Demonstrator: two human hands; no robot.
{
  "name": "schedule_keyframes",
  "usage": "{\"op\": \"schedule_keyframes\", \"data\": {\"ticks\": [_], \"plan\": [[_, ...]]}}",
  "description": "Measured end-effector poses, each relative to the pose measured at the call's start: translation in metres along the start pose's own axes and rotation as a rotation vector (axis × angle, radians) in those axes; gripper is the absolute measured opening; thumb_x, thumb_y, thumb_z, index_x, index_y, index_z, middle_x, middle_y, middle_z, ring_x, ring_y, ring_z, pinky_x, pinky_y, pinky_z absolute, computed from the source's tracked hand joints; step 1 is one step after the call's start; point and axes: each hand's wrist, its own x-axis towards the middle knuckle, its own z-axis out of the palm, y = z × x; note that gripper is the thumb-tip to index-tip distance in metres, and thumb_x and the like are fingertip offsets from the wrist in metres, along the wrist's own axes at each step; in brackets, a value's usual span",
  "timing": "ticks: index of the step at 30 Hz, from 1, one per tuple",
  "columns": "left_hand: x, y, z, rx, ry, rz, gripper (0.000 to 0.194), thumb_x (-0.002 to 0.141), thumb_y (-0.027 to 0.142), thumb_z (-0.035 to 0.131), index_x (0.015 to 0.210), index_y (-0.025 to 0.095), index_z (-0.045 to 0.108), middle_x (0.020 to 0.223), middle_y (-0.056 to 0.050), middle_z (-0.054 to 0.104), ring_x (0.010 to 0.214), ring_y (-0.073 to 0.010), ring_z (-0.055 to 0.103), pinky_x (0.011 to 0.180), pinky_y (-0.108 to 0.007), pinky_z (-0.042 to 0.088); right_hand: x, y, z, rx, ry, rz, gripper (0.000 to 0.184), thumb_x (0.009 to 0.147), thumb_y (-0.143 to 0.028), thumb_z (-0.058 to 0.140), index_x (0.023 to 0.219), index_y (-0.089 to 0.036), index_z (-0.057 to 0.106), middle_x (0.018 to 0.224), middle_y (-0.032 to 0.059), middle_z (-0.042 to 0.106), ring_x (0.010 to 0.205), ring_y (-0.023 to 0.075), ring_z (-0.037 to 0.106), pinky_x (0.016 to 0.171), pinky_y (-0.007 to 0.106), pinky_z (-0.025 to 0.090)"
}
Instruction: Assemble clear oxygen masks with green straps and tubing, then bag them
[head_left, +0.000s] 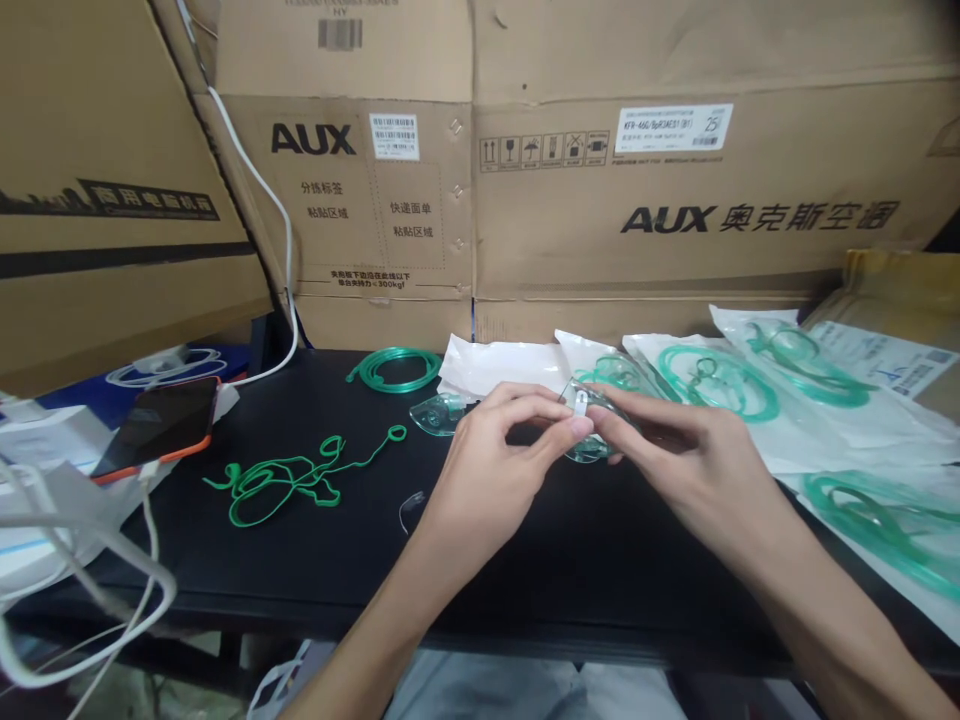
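Note:
Both hands meet over the black table at a clear green-tinted oxygen mask (589, 450). A small pale metal nose clip (580, 402) stands at the mask's top, between the two thumbs. My left hand (495, 450) is closed, thumb and forefinger pinching at the clip. My right hand (686, 435) is closed round the mask's right side, its thumb near the clip; some of its fingers are hidden behind the mask. Just left of the hands lies another clear mask piece (439, 414), partly covered by my left hand. A small clear part (412, 510) lies beside my left wrist.
Green elastic straps (281, 488) and a coiled green tube (396, 370) lie on the left of the table (337, 570). Bagged mask sets (720, 385) line the right. A phone (161, 420) and white cables are at far left; cardboard boxes (525, 240) wall the back.

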Motion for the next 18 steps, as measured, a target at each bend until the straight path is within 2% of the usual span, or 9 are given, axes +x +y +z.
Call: {"op": "schedule_keyframes", "data": {"ticks": [2,7,11,16,18], "plan": [[0.000,-0.002,0.001,0.001,0.026,-0.004,0.015,0.091,0.038,0.081,0.090,0.023,0.084,0.124,-0.006,0.066,0.116,-0.0204,0.067,0.088,-0.024,0.062,0.000,0.000,-0.001,0.014,-0.042,0.014,0.047,0.095,-0.057,0.073,0.132,-0.028,0.079,0.131,0.0041,0.080,0.086,0.0289,0.083,0.087,0.046,0.068],[0.000,-0.003,-0.002,0.000,0.024,-0.003,0.016,0.093,0.038,0.080,0.091,0.024,0.085,0.127,-0.006,0.062,0.117,-0.0205,0.065,0.091,-0.027,0.062,0.001,-0.001,-0.003,0.037,-0.106,0.000,0.042,0.097,-0.052,0.073,0.131,-0.029,0.079,0.142,0.0045,0.073,0.096,0.0304,0.083,0.097,0.047,0.065],[0.001,-0.002,-0.006,0.007,0.004,0.000,0.018,0.092,0.040,0.080,0.091,0.023,0.085,0.128,-0.007,0.061,0.116,-0.0213,0.066,0.094,-0.030,0.061,0.000,-0.003,-0.003,0.033,-0.152,-0.003,0.039,0.096,-0.047,0.073,0.131,-0.030,0.080,0.138,0.0030,0.076,0.099,0.0318,0.083,0.096,0.048,0.066],[0.004,0.000,-0.014,0.118,-0.118,0.068,0.016,0.097,0.038,0.077,0.094,0.024,0.084,0.129,-0.005,0.064,0.122,-0.0217,0.065,0.111,-0.035,0.051,-0.001,-0.008,-0.003,0.004,-0.147,-0.012,0.035,0.100,-0.045,0.067,0.130,-0.033,0.081,0.135,0.0001,0.079,0.096,0.0285,0.081,0.083,0.039,0.066],[0.004,0.001,-0.017,0.224,-0.106,0.140,0.014,0.095,0.038,0.080,0.096,0.024,0.082,0.125,-0.003,0.066,0.122,-0.0201,0.065,0.113,-0.033,0.046,-0.002,-0.010,-0.005,-0.035,-0.168,0.000,0.036,0.101,-0.046,0.065,0.130,-0.033,0.081,0.134,-0.0006,0.080,0.087,0.0258,0.079,0.075,0.035,0.063]]}}
